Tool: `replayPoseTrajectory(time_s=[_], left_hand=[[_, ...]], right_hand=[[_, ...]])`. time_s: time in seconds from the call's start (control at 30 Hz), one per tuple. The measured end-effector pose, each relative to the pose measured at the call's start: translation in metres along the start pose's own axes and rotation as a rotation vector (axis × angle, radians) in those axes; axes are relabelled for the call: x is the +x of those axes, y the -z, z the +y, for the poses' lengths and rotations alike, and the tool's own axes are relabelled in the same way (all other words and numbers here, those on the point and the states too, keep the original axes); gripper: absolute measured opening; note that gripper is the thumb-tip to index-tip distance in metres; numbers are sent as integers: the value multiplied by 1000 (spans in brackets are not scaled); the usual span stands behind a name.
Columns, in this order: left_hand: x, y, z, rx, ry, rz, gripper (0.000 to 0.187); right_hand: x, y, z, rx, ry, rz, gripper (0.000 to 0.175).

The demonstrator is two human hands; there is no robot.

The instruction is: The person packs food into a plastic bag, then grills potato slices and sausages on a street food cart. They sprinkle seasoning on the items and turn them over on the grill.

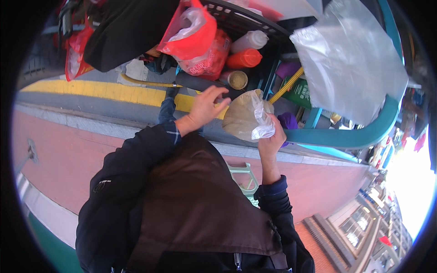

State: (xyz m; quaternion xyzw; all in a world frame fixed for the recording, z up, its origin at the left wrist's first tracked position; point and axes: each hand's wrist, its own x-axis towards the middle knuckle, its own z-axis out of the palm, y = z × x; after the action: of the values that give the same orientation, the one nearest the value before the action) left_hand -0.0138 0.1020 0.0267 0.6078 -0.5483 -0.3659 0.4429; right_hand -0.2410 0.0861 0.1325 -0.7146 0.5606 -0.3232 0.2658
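My right hand grips the gathered edge of a clear plastic bag in front of my apron. Something tan shows through the plastic; what it is cannot be told. Just left of the bag is my left hand, empty, its fingers bent and the thumb apart. Beyond the hands stands an open jar of yellowish powder. A red squeeze bottle and a white squeeze bottle lean behind the jar. To their left sits a filled red and clear printed bag.
A teal tubular frame curves around the right side, below a large clear plastic sheet or bag. A yellow corrugated hose passes a green packet. A black plastic crate stands behind. A pale green plastic stool is below me.
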Motion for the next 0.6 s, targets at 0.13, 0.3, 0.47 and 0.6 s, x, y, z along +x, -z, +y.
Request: replayPoseTrajectory(time_s=[0.13,0.3,0.47,0.6], left_hand=[[61,21,9,401,-362,-1,17],[104,16,18,737,-427,-319,17],[115,2,30,967,-404,-462,15],[121,-6,37,1068,-365,-546,14]], right_hand=[[-10,5,1,24,-32,38,30],[-18,7,3,70,-81,83,32],[-27,10,4,80,-56,108,31],[-33,11,6,133,-58,124,30]])
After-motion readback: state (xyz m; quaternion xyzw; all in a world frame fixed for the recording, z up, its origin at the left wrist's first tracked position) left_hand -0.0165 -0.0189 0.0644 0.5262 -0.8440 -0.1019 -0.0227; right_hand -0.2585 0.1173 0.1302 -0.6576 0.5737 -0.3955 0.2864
